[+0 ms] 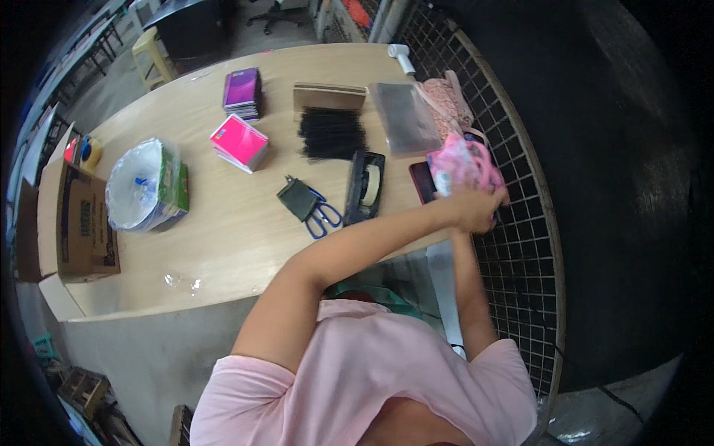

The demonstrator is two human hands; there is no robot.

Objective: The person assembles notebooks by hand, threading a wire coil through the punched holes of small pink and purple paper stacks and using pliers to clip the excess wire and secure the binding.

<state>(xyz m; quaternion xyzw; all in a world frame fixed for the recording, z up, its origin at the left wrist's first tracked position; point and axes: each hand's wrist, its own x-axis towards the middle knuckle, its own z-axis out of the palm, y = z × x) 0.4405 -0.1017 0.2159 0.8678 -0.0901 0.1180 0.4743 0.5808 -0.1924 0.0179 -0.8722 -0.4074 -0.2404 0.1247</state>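
Counter (223,223): pale wood-look top, smooth and matt. Pink packet (461,165): glossy, crinkled plastic film. Wire grid panel (520,223): dark metal mesh. Scissors (321,214): blue plastic handles. Tape dispenser (364,186): black plastic, slightly shiny. Notebook (238,141): glossy pink cover. Cardboard box (74,223): matt brown. Clear sleeve (405,117): shiny plastic.

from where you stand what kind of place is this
Probably a small shop's packing or craft bench: notebooks, a tape dispenser and scissors lie on a wooden table beside a wire display grid.
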